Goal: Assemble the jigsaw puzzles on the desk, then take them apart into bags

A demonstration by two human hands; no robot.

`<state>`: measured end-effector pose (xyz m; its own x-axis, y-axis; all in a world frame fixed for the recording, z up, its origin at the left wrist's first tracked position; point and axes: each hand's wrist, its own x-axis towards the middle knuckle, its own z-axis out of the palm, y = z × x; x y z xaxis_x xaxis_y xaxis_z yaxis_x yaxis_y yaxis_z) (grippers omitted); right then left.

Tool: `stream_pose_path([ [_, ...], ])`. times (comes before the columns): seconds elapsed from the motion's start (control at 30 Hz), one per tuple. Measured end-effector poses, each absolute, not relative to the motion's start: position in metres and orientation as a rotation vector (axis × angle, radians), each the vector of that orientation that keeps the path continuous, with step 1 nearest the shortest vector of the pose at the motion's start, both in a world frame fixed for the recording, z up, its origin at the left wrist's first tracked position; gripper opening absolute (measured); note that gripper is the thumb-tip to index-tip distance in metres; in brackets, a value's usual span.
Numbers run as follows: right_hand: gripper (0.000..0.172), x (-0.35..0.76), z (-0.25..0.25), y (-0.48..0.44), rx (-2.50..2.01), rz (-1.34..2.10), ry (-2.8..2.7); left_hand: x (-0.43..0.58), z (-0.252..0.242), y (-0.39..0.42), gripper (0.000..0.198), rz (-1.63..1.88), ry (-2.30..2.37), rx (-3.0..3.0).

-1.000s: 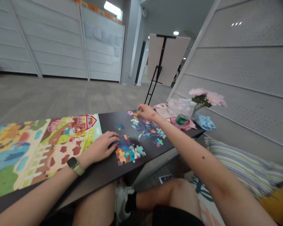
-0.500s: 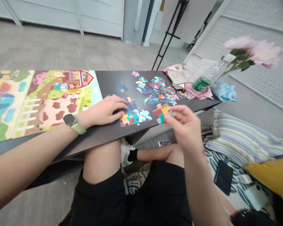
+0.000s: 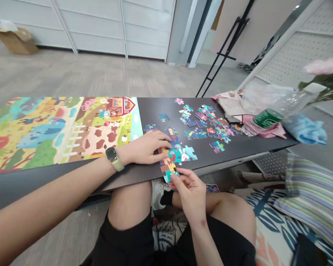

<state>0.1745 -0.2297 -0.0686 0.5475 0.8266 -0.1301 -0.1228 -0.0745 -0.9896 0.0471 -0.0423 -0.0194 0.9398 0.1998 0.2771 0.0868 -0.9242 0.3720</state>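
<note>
My left hand [image 3: 147,147] lies flat with fingers spread on a small assembled puzzle cluster [image 3: 180,152] near the front edge of the dark table [image 3: 133,175]; a watch is on that wrist. My right hand [image 3: 190,186] pinches a colourful puzzle piece [image 3: 170,170] and holds it against the cluster's front edge. Several loose puzzle pieces [image 3: 208,123] lie scattered farther back on the right.
A large farm-picture sheet [image 3: 58,127] covers the table's left half. At the right end stand a plastic bottle [image 3: 277,111] with pink flowers, a blue cloth [image 3: 305,129] and a pink cloth. A black easel stand [image 3: 224,55] and a striped cushion [image 3: 316,192] are nearby.
My right hand picked a piece from the far pile, carried it toward me, and now sets it at the cluster's front edge. The camera tilted down; my left hand stayed on the cluster.
</note>
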Motion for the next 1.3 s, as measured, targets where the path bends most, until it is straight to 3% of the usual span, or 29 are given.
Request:
stream_pose_path([
  [0.67,0.03,0.175,-0.079,-0.243,-1.392,0.806,-0.621,0.052,-0.018,-0.055,0.031,0.421,0.402,2.696],
  [1.03,0.026,0.163,-0.112,-0.241,-1.238,1.051,-0.516,0.055,-0.021,-0.048,0.03,0.452,0.577,2.695],
  [1.3,0.034,0.163,-0.104,-0.228,-1.338,0.949,-0.621,0.056,-0.024,-0.046,0.031,0.459,0.59,2.709],
])
